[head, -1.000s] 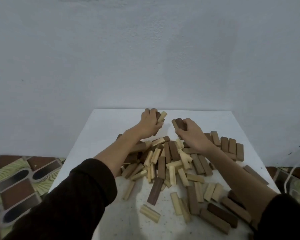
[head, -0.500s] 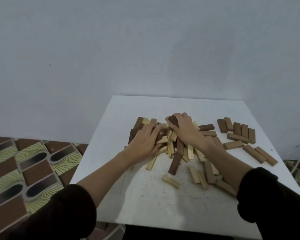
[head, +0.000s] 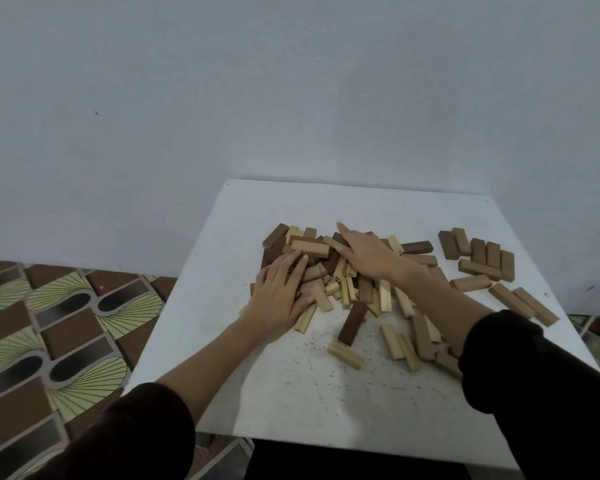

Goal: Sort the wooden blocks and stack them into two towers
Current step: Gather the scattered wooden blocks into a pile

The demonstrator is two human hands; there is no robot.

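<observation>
Wooden blocks (head: 309, 248) lie under left hand (head: 278, 299) and right hand (head: 368, 252), fingers straight, holding nothing.

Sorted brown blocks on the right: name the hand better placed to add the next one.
Right, probably. The right hand lies on the pile nearer the sorted brown blocks; the left hand rests on the pile's left side, farther away.

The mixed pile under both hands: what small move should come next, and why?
Probably the right hand should pick the dark block just beside it and carry it to the brown group set apart on the right. It and the left hand lie flat on the mixed pile, holding nothing; light and dark blocks are mingled there, and no tower stands yet.
</observation>
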